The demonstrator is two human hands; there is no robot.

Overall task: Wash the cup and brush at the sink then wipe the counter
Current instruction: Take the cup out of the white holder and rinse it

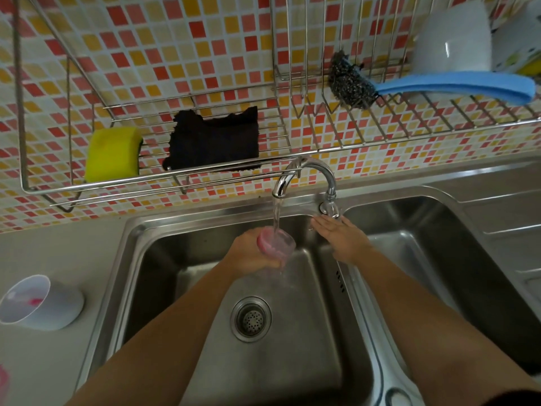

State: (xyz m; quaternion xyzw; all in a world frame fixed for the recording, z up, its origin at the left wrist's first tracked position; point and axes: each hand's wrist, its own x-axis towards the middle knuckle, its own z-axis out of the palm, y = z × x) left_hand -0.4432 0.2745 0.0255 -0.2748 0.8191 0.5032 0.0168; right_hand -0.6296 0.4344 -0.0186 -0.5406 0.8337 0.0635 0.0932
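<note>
Rinsing step. Left hand (248,254) grips the pink cup (278,241) under the running tap (304,168), over the left sink basin (292,361). Right hand (342,241) lies flat by the tap base, fingers straight, holding nothing.

Next, I judge: flush the cup's inside, then fetch the brush. It is possibly the pink thing (34,301) in the white tumbler (63,306) on the counter (44,253), but that is too blurred to say.

Black cloth (216,142) and yellow sponge (112,153) sit on the wire rack (117,183), and the reach to them looks unobstructed.
</note>
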